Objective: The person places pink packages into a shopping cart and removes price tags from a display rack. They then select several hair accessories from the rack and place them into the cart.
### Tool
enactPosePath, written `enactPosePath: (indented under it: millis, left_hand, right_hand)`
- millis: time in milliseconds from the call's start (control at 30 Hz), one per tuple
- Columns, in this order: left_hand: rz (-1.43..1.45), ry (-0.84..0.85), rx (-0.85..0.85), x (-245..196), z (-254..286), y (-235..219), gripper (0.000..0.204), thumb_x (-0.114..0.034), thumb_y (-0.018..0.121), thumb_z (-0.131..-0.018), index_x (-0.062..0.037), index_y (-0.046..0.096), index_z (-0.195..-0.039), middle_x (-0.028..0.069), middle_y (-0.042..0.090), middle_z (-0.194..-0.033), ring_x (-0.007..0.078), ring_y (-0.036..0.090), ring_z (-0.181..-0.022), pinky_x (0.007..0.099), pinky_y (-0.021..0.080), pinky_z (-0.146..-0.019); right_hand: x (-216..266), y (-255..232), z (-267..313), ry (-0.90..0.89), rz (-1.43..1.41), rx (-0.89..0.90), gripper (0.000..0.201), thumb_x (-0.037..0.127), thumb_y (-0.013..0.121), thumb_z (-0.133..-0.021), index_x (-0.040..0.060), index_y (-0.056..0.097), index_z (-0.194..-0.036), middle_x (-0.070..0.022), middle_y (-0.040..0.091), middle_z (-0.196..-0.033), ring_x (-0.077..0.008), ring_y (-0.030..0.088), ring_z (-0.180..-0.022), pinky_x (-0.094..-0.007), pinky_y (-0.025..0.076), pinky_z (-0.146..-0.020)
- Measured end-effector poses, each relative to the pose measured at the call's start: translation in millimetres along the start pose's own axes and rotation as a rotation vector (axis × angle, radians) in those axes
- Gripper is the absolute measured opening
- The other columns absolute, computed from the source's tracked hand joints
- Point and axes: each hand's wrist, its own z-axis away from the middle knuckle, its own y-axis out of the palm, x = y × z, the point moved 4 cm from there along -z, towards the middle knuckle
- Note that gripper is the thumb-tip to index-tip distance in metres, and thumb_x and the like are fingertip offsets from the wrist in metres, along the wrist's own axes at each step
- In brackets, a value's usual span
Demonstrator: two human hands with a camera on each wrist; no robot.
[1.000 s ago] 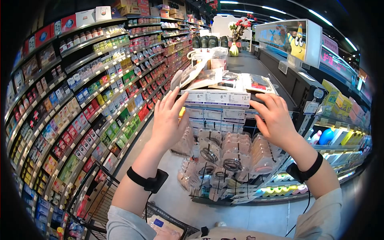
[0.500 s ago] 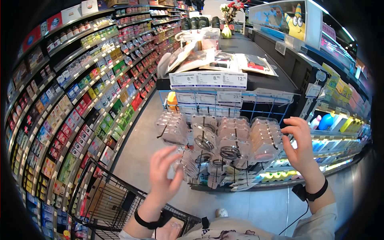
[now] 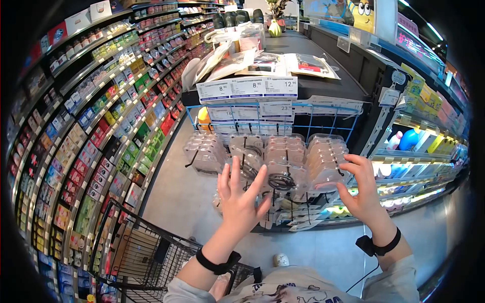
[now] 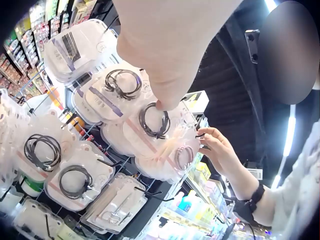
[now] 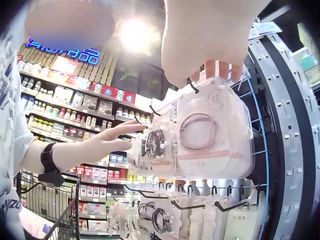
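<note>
Clear packs of hair ties (image 3: 285,154) hang in several rows on black hooks in front of me. My left hand (image 3: 240,207) is before the middle packs, fingers spread and nothing in its grasp. In the left wrist view its thumb overlaps a pack with a dark coiled hair tie (image 4: 154,120). My right hand (image 3: 365,191) is at the outer right stack of packs (image 3: 327,159), fingers loosely bent, fingertips right at the stack's edge. Seen from the right wrist, the front pack there holds a pinkish hair tie (image 5: 197,131), and the fingertips are partly hidden behind its top.
The hooks sit on a blue wire rack (image 3: 348,123) below a counter end with price labels (image 3: 247,89). Flat packets (image 3: 310,65) lie on the counter. A black shopping cart (image 3: 146,252) stands at lower left, stocked shelves (image 3: 101,136) beyond it. Lit shelves (image 3: 399,169) run along the right.
Both hands have come down from beside the price labels to the hanging packs. The left one dipped low, then rose rightward in front of them. My head view has tilted down.
</note>
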Motion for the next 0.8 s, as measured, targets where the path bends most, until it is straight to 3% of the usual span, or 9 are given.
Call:
enactPosePath:
  millis: [100, 267, 333, 367, 467, 500, 633, 733, 800]
  left_hand:
    - [-0.071, -0.032, -0.019, 1.2, -10.5, 8.0, 0.064, -0.028, 0.076, -0.073, -0.0190, 0.056, -0.133, 0.0265, 0.024, -0.150, 0.0456, 0.023, -0.134, 0.0546, 0.025, -0.108]
    - [0.000, -0.073, 0.018, 9.4, -15.6, 18.3, 0.069, -0.025, 0.076, -0.073, -0.0172, 0.051, -0.137, 0.0259, 0.023, -0.151, 0.0462, 0.024, -0.134, 0.0544, 0.026, -0.108]
    - [0.035, -0.086, -0.032, 14.4, -11.7, 17.8, 0.068, -0.028, 0.074, -0.074, -0.0203, 0.051, -0.137, 0.0236, 0.024, -0.151, 0.0462, 0.029, -0.132, 0.0599, 0.026, -0.106]
    - [0.036, -0.069, -0.011, 12.5, -10.0, 14.5, 0.070, -0.016, 0.076, -0.073, -0.0130, 0.049, -0.137, 0.0263, 0.021, -0.151, 0.0466, 0.026, -0.135, 0.0525, 0.025, -0.109]
    - [0.072, -0.090, -0.041, 11.8, 5.7, 12.0, 0.067, -0.015, 0.074, -0.074, -0.0099, 0.050, -0.136, 0.0263, 0.022, -0.150, 0.0447, 0.027, -0.134, 0.0512, 0.025, -0.109]
    - [0.086, -0.102, -0.062, 9.1, 12.5, 10.4, 0.061, -0.013, 0.072, -0.074, -0.0074, 0.052, -0.132, 0.0256, 0.025, -0.148, 0.0419, 0.029, -0.133, 0.0495, 0.026, -0.108]
    - [0.192, -0.127, -0.049, -11.2, 51.7, 10.6, 0.055, -0.010, 0.071, -0.073, -0.0078, 0.056, -0.126, 0.0244, 0.033, -0.143, 0.0394, 0.037, -0.127, 0.0477, 0.032, -0.104]
    - [0.403, -0.042, -0.001, -39.5, 60.6, 16.7, 0.049, -0.009, 0.071, -0.071, -0.0085, 0.060, -0.119, 0.0215, 0.042, -0.137, 0.0362, 0.045, -0.120, 0.0445, 0.037, -0.098]
    - [0.487, 0.123, 0.146, -67.2, 57.2, 18.5, 0.047, -0.009, 0.072, -0.071, -0.0086, 0.062, -0.116, 0.0187, 0.047, -0.133, 0.0339, 0.049, -0.116, 0.0423, 0.041, -0.094]
  right_hand:
    - [0.0, 1.3, 1.1, 0.003, -0.002, 0.008, 0.042, 0.003, 0.069, -0.073, 0.0034, 0.055, -0.112, -0.0186, 0.051, -0.121, -0.0376, 0.049, -0.112, -0.0450, 0.040, -0.095]
    - [-5.3, -3.8, 3.4, 0.022, 0.004, 0.008, 0.043, 0.002, 0.068, -0.074, 0.0032, 0.054, -0.115, -0.0189, 0.051, -0.122, -0.0378, 0.049, -0.112, -0.0448, 0.040, -0.095]
    - [-9.4, -6.8, 4.0, 0.050, -0.037, -0.025, 0.045, 0.002, 0.068, -0.075, 0.0031, 0.053, -0.118, -0.0194, 0.051, -0.123, -0.0375, 0.049, -0.113, -0.0439, 0.040, -0.096]
    - [-13.9, -8.2, 5.2, 0.062, -0.032, -0.008, 0.049, 0.003, 0.068, -0.077, 0.0026, 0.051, -0.122, -0.0191, 0.050, -0.125, -0.0365, 0.049, -0.115, -0.0426, 0.040, -0.098]
    - [-21.0, -12.3, 7.4, 0.142, -0.175, -0.024, 0.052, 0.004, 0.068, -0.079, 0.0018, 0.046, -0.127, -0.0185, 0.048, -0.128, -0.0348, 0.048, -0.119, -0.0427, 0.039, -0.100]
    - [-26.3, -12.1, 9.6, 0.217, -0.204, 0.037, 0.063, 0.009, 0.071, -0.079, 0.0013, 0.040, -0.133, -0.0190, 0.042, -0.134, -0.0340, 0.043, -0.125, -0.0422, 0.036, -0.104]
    - [-31.3, -8.2, -0.2, 0.240, -0.243, 0.122, 0.085, 0.018, 0.079, -0.073, 0.0018, 0.031, -0.141, -0.0207, 0.033, -0.141, -0.0364, 0.034, -0.133, -0.0423, 0.032, -0.109]
    - [-39.1, -2.3, -11.8, 0.157, -0.164, 0.130, 0.089, 0.021, 0.080, -0.072, 0.0018, 0.029, -0.143, -0.0214, 0.033, -0.141, -0.0376, 0.034, -0.133, -0.0431, 0.032, -0.109]
    - [-45.9, 2.8, -17.8, 0.151, -0.154, 0.136, 0.093, 0.025, 0.081, -0.070, 0.0015, 0.029, -0.143, -0.0221, 0.033, -0.140, -0.0383, 0.034, -0.133, -0.0434, 0.032, -0.109]
